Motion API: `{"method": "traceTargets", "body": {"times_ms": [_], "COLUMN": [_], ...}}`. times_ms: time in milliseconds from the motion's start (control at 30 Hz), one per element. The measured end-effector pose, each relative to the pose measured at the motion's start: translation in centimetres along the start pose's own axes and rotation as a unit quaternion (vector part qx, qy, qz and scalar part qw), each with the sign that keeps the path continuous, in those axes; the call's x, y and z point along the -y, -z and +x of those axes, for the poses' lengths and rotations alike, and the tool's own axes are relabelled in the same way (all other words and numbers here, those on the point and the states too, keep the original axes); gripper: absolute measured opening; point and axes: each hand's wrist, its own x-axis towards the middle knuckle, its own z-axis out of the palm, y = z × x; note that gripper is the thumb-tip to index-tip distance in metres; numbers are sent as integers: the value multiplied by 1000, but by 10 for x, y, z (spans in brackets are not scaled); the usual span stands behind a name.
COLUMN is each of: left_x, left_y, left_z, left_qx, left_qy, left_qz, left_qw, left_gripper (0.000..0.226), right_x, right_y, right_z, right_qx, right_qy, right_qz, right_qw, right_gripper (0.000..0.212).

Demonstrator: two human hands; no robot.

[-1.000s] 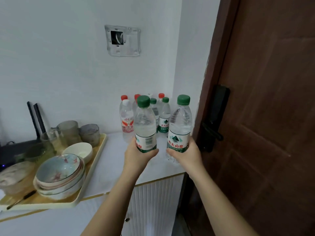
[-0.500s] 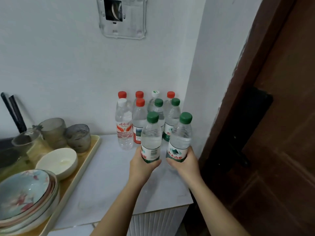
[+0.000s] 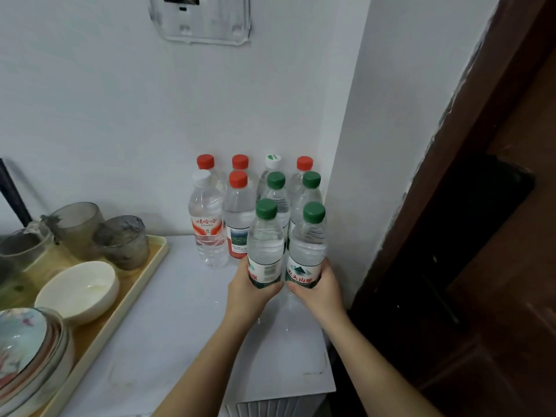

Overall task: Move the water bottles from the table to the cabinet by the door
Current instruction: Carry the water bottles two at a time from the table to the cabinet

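Over on the right, the dark wooden door [image 3: 511, 296] fills that whole side, and the white wall [image 3: 90, 100] jogs into a corner just beside it. The cabinet's white surface [image 3: 168, 341] looks smooth and matte. Its right edge stops at that corner and its front edge shows near the bottom, with a wide bare strip between the tray and the person's arms.

The beige tray [image 3: 147, 275] runs along the left, carrying stacked patterned bowls [image 3: 27, 350], a plain white bowl [image 3: 78, 290] and frosted grey cups [image 3: 123, 242].

Tucked in the corner, eight clear ribbed bottles [image 3: 239, 218] stand packed in two rows, with red, white and green caps. Right in front of the two green ones, the left grip [image 3: 246, 293] is wrapped round the label of a green-capped bottle [image 3: 266, 245]. The right grip [image 3: 322, 293] is wrapped round a second green-capped bottle [image 3: 308, 248]. Both are upright, side by side and nearly touching. Their bases are mostly hidden, so I can't tell if they're down on the surface.

A second ago both were held higher, caps above the whole cluster. Now the caps sit lower in view than the row behind.
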Motion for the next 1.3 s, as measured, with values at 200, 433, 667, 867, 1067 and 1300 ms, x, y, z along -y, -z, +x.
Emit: {"method": "traceTargets", "body": {"times_ms": [200,433,667,867,1067,1300], "left_x": [-2,-5,-8,-14,-17,-16], "left_y": [6,8,0,-3,-2,-3], "left_z": [13,30,30,29,25,6], "left_qx": [72,115,107,105,106,68], "left_qy": [-14,7,24,27,31,54], "left_qz": [54,132,143,143,156,162], "left_qw": [996,984,984,984,981,983], "left_gripper": [70,71,70,69,63,78], "right_x": [-2,0,-6,-7,-7,-8], "right_y": [3,4,5,10,11,17], "right_z": [6,7,9,14,13,14], "right_qx": [38,15,15,35,54,98], "right_qy": [-6,8,1,-8,8,4], "right_qz": [-13,-33,-22,-28,-15,18], "right_qw": [999,999,1000,999,998,995], "right_gripper": [59,58,52,48,51,67]}}
